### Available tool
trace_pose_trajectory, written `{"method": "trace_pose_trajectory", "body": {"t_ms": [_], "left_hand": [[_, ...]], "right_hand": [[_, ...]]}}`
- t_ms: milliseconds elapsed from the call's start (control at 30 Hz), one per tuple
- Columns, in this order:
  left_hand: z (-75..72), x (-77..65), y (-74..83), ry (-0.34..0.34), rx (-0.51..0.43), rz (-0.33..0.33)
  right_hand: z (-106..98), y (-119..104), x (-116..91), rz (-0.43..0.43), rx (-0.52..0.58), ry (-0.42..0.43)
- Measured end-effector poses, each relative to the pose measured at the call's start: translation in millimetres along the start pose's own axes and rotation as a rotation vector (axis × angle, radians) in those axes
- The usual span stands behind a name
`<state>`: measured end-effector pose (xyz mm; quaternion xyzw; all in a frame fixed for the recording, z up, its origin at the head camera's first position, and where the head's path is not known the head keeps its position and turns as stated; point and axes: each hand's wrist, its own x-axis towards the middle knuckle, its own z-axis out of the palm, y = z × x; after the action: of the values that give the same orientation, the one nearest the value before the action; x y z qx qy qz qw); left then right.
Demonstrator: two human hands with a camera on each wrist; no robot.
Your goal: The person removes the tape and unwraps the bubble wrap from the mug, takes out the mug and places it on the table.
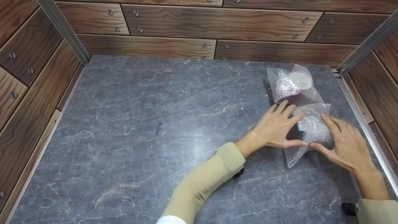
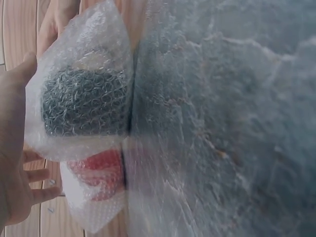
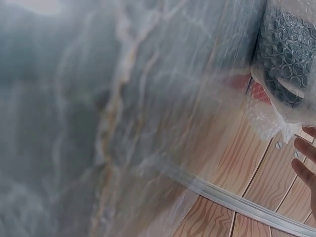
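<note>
A dark, mug-like object in clear bubble wrap [image 1: 314,126] stands near the table's right edge, between both hands. Its dark body shows through the wrap [image 2: 86,103] in the left wrist view, and a curved, handle-like part [image 3: 281,91] shows in the right wrist view. My left hand [image 1: 276,128] is at its left side, fingers spread and fairly straight. On its other side, my right hand [image 1: 349,144] touches the wrap with thumb and fingers apart. Just behind stands a second bubble-wrapped bundle [image 1: 281,85] with something red [image 2: 101,173] inside.
The grey marbled table [image 1: 140,124] stretches to the left. Wood-patterned walls [image 1: 186,23] enclose its back and sides. A metal rail [image 1: 367,127] runs along the right edge, close to my right hand.
</note>
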<state>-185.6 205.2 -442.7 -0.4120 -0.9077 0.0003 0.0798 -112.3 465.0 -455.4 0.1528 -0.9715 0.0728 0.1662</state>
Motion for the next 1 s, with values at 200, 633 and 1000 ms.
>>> {"method": "trace_pose_trajectory", "body": {"t_ms": [200, 633, 1000], "left_hand": [[5.1, -1.8, 1.1, 0.032, 0.030, -0.005], [6.3, -4.0, 0.3, 0.043, 0.048, -0.014], [6.2, -6.6, -3.2, 0.041, 0.040, -0.015]], "right_hand": [[2.1, -0.6, 3.4, -0.042, -0.011, 0.014], [8.1, -4.9, 6.0, -0.037, -0.012, 0.022], [8.7, -13.5, 8.0, -0.025, -0.019, -0.010]]}}
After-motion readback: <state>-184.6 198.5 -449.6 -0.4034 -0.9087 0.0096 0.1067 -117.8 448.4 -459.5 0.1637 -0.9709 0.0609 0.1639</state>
